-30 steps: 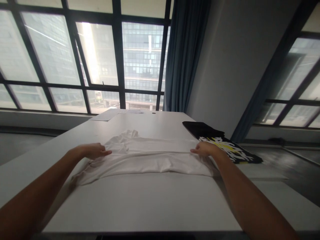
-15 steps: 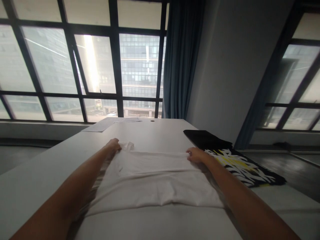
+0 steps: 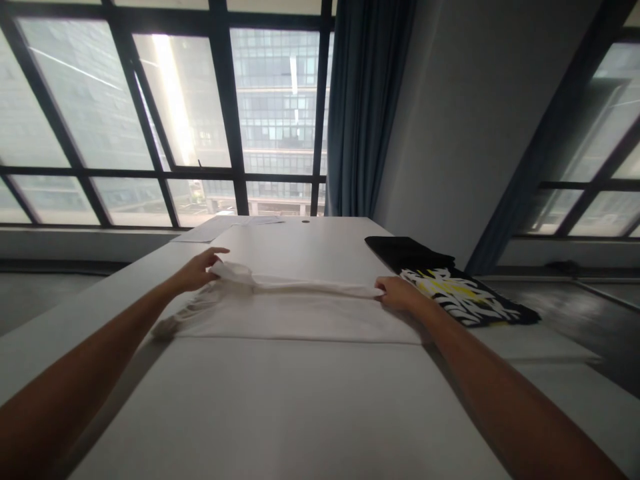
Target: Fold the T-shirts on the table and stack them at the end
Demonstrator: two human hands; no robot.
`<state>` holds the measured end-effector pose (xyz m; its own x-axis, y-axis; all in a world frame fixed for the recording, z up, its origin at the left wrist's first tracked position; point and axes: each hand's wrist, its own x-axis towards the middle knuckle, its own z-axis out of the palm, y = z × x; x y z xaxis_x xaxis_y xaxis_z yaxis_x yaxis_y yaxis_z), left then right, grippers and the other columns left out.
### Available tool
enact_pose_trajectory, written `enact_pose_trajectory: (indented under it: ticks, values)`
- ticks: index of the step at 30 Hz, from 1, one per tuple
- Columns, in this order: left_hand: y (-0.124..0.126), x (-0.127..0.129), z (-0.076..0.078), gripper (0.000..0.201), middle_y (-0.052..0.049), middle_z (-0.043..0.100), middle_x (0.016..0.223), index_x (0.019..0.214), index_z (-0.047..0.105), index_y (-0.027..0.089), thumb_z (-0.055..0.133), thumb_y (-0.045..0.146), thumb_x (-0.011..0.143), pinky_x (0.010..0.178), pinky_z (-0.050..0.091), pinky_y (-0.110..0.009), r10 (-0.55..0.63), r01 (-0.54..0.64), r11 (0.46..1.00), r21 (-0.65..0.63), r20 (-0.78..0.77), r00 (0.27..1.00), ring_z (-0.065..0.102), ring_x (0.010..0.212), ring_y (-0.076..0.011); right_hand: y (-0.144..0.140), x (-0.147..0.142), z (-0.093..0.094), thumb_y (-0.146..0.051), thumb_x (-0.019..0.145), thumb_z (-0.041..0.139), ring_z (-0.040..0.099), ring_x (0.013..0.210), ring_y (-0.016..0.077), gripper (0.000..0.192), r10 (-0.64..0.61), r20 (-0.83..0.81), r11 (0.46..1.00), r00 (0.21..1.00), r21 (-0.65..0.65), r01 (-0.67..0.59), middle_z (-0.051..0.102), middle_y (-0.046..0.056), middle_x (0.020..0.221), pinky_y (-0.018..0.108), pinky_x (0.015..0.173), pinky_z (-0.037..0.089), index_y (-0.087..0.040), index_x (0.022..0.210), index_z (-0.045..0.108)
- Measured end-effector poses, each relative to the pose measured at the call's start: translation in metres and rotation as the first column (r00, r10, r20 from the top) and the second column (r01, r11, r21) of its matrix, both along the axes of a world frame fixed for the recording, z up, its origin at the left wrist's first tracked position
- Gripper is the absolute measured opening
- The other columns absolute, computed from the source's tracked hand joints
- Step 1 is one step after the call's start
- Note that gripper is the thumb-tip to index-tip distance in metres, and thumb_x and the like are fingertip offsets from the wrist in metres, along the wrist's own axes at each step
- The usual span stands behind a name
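The white T-shirt (image 3: 295, 313) is lying folded on the white table (image 3: 280, 407), its long axis running left to right. The left hand (image 3: 197, 270) is pinching its bunched left end while the right hand (image 3: 400, 293) is pinching its right end.

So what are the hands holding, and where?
Both grip the white shirt: left hand on its bunched far-left corner, right hand on its far-right edge.

Bare table (image 3: 300, 413) before black garment (image 3: 450, 287)
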<state>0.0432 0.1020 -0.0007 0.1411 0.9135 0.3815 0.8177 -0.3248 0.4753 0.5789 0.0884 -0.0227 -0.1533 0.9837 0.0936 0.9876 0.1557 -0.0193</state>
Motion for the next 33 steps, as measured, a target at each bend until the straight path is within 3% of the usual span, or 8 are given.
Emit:
enact_pose_trajectory:
  ticks: [3,6,10,15,22,27,30,33]
  values:
    - [-0.039,0.001,-0.021,0.063,-0.004,0.068,0.098,0.121,0.064,0.021,0.064,0.033,0.06,0.086,0.051,-0.037,-0.122,0.098,0.982,-0.159,-0.146,0.982,0.063,0.091,-0.0252,-0.009,0.001,-0.002,-0.017,0.076,0.063,0.063,0.088,0.0221,0.016,0.019,-0.013,1.0,1.0,0.024,-0.019,0.072,0.008,0.098,0.027,0.068,0.039,-0.019,0.09,0.07]
    - [-0.054,0.003,-0.026,0.04,-0.008,0.066,0.111,0.098,0.072,0.021,0.063,0.038,0.063,0.095,0.047,-0.038,-0.194,0.153,0.967,-0.204,-0.204,0.96,0.061,0.103,-0.028,-0.013,0.003,-0.001,-0.011,0.073,0.061,0.061,0.089,0.0209,0.021,0.068,-0.001,0.992,0.998,0.105,-0.068,0.071,0.008,0.099,0.027,0.072,0.038,-0.019,0.09,0.07]
    - [-0.054,-0.002,-0.016,0.045,-0.009,0.07,0.105,0.093,0.068,0.019,0.061,0.059,0.073,0.097,0.047,-0.039,-0.22,0.22,0.972,-0.079,0.009,0.975,0.062,0.103,-0.0271,-0.011,0.009,0.002,-0.004,0.07,0.054,0.059,0.092,0.0195,0.027,0.092,-0.002,0.961,0.996,0.262,-0.089,0.068,0.007,0.098,0.026,0.078,0.037,-0.017,0.089,0.069]
    - [-0.056,-0.017,-0.009,0.059,-0.011,0.071,0.102,0.093,0.065,0.018,0.064,0.072,0.07,0.092,0.051,-0.042,-0.157,0.152,0.988,0.039,0.216,0.964,0.065,0.098,-0.0273,-0.006,0.01,-0.005,-0.002,0.069,0.053,0.057,0.091,0.0199,0.024,0.077,0.007,0.932,0.997,0.355,-0.074,0.065,0.007,0.093,0.027,0.076,0.035,-0.016,0.084,0.066]
    - [-0.069,-0.024,0.0,0.04,-0.004,0.073,0.091,0.085,0.07,0.021,0.066,0.059,0.072,0.084,0.051,-0.033,-0.294,0.273,0.939,-0.209,-0.073,0.953,0.065,0.088,-0.0239,-0.008,0.004,-0.01,0.003,0.068,0.053,0.055,0.089,0.0197,0.028,0.134,0.106,0.944,0.985,0.288,-0.159,0.063,0.008,0.094,0.028,0.074,0.032,-0.016,0.084,0.065]
    - [-0.078,-0.035,0.01,0.04,-0.002,0.071,0.09,0.083,0.067,0.021,0.063,0.06,0.073,0.079,0.049,-0.029,-0.232,0.196,0.938,-0.284,-0.099,0.968,0.064,0.086,-0.0231,-0.009,0.001,-0.006,-0.002,0.083,0.048,0.053,0.095,0.0231,0.021,0.075,0.215,0.909,0.974,0.386,-0.155,0.062,0.012,0.098,0.032,0.079,0.032,-0.013,0.089,0.065]
    - [-0.081,-0.03,0.012,0.049,-0.004,0.071,0.088,0.077,0.067,0.02,0.055,0.068,0.076,0.079,0.049,-0.031,-0.225,0.148,0.92,-0.362,-0.182,0.957,0.064,0.085,-0.0239,-0.008,0.002,-0.006,-0.002,0.079,0.054,0.054,0.097,0.0225,0.02,0.067,0.23,0.941,0.971,0.308,-0.138,0.062,0.012,0.101,0.031,0.08,0.033,-0.015,0.089,0.067]
    - [-0.083,-0.003,0.008,0.061,-0.008,0.071,0.087,0.076,0.067,0.019,0.038,0.072,0.083,0.078,0.049,-0.035,-0.113,0.031,0.966,-0.255,-0.317,0.942,0.064,0.081,-0.0248,-0.007,0.01,-0.005,-0.001,0.073,0.06,0.057,0.095,0.0203,0.027,0.081,0.153,0.976,0.985,0.188,-0.11,0.062,0.009,0.104,0.028,0.078,0.036,-0.017,0.092,0.07]
